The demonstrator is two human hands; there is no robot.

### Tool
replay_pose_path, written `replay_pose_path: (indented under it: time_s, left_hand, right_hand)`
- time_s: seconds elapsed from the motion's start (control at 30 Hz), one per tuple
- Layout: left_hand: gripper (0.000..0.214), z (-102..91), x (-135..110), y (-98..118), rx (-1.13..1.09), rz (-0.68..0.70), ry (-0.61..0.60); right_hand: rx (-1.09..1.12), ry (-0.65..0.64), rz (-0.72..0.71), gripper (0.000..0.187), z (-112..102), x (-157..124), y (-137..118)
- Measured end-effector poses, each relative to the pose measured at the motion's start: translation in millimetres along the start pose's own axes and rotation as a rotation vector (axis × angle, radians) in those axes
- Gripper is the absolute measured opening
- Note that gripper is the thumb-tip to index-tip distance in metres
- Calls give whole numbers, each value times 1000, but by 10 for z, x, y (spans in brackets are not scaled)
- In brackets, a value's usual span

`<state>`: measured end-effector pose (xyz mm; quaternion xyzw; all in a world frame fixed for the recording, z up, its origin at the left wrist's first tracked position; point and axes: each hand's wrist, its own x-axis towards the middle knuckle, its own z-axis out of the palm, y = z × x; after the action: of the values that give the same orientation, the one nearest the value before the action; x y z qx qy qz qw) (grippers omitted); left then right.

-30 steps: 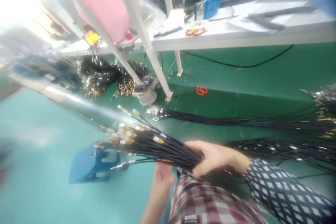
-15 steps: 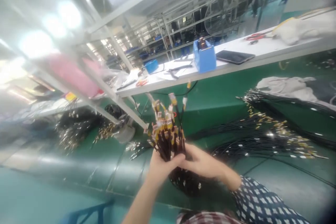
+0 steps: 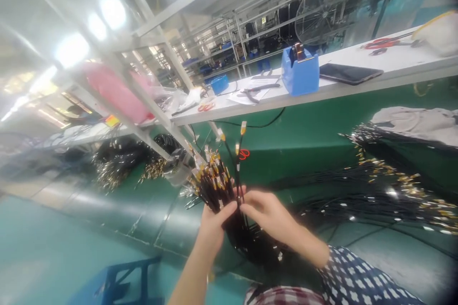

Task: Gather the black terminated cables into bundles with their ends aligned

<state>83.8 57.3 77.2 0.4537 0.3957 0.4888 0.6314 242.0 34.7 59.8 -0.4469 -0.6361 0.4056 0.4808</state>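
My left hand (image 3: 214, 224) is closed round a thick bundle of black cables (image 3: 214, 183), whose ends carry yellow and white connectors and point up and away from me. At the bundle's right side, my right hand (image 3: 265, 209) pinches a few cables (image 3: 238, 167) that stand apart from the rest. Their tips rise above the others, and a small red loop shows beside them. Below my hands the dark cable lengths (image 3: 246, 243) hang in a loose coil near my lap.
A white shelf (image 3: 265, 102) crosses in front, bearing a blue tape dispenser (image 3: 300, 74), a phone (image 3: 350, 73), pliers (image 3: 255, 91) and red-handled scissors (image 3: 382, 44). On the green bench (image 3: 307, 145) lie more cable bundles (image 3: 404, 190) and a grey cloth (image 3: 415, 121). A blue stool (image 3: 118, 276) stands lower left.
The bundle has tilted left in my left hand. My right hand has drawn a few cables apart from it on the right. The view has shifted slightly left.
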Motion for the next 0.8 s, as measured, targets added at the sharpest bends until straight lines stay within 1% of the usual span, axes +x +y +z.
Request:
replay_pose_path:
  time_s: [0.1,0.17,0.23,0.3,0.33,0.4,0.47,0.53,0.6,0.67,0.73,0.8]
  left_hand:
    - [40,-71,6,-39,-75,0,6]
    - [42,-116,24,-51,-132,1,-27]
    - [45,-146,42,-53,-190,2,-66]
    - [48,-153,55,-53,-226,-5,-84]
    - [49,-148,59,-56,-234,-13,-81]
    - [50,-132,64,-71,-238,-28,-49]
    - [53,-115,71,-96,-238,-42,14]
    - [56,-105,82,-119,-240,-68,85]
    - [55,-101,95,-123,-242,-93,111]
    - [50,-97,99,-103,-253,-102,77]
    - [47,-88,89,-72,-274,-73,23]
    - [48,-79,62,-53,-298,-25,-22]
  right_hand:
    - [73,24,29,25,32,19,58]
    - [144,1,46,25,50,42,91]
    - [206,-17,59,29,82,79,118]
    - [216,-19,81,32,120,119,133]
    - [193,-15,88,30,136,133,134]
    - [100,-13,56,25,153,143,121]
    - [20,-34,-23,23,148,129,94]
    - [28,-96,-51,24,135,102,68]
    - [85,-169,-8,26,137,74,66]
    - [102,-203,38,35,175,44,111]
    - [104,-195,63,56,261,5,212]
    - [157,-232,82,76,386,-49,353]
